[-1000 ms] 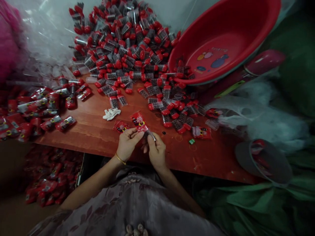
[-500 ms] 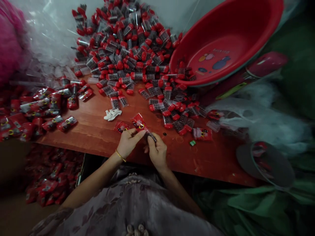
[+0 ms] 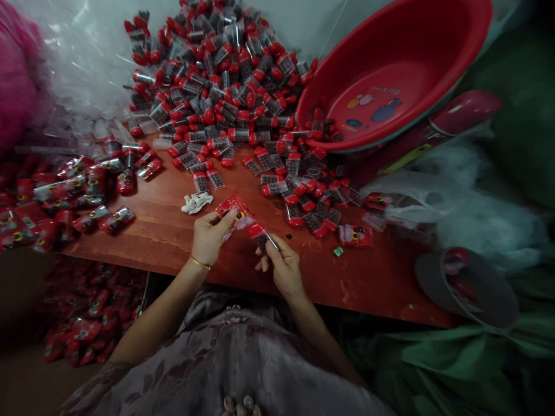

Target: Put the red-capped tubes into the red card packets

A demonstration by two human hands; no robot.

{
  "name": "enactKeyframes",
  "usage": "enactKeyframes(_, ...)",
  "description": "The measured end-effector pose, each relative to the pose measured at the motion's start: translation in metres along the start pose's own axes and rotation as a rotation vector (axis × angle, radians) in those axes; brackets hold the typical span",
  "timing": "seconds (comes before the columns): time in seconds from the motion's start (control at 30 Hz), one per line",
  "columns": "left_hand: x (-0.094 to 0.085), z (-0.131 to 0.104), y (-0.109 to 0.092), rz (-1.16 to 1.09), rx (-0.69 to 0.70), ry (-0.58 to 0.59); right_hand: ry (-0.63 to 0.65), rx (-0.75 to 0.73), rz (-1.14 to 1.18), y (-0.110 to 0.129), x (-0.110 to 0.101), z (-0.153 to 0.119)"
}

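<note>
Pinching a red packet [image 3: 230, 204] and a blurred red-capped tube [image 3: 259, 233], the hands [image 3: 207, 238] partly hide both

Held wrapper [image 3: 231, 203] is glossy printed plastic film; held tube [image 3: 262, 236] looks like smooth, shiny clear plastic. Tabletop [image 3: 165, 231] reads as smooth wood with a low sheen, basin [image 3: 433, 40] at 1–2 o'clock is smooth, softly glossy plastic. Crinkled shiny film [image 3: 87, 52] at 10, matt-looking cloth [image 3: 451, 358] at 4, faintly satiny fabric garment [image 3: 243, 358] at 6.
</note>
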State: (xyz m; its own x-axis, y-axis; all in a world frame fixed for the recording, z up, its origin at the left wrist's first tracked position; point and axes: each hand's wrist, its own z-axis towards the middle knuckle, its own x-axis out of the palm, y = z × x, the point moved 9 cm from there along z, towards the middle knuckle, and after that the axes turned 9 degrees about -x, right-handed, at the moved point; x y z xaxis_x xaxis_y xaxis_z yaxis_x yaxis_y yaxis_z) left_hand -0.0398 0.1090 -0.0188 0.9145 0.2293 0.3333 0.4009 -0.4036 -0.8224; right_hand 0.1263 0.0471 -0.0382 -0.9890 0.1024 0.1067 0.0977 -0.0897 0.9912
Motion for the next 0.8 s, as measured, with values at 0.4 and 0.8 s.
enactKeyframes(0.4,0.002,0.004,0.012,-0.010,-0.248,0.009,0.113,-0.586,-0.646,0.060,-0.008,-0.008)
enactKeyframes(0.8,0.009,-0.001,0.011,0.046,-0.275,0.077,0.165,-0.772,-0.673,0.072,0.004,-0.011)
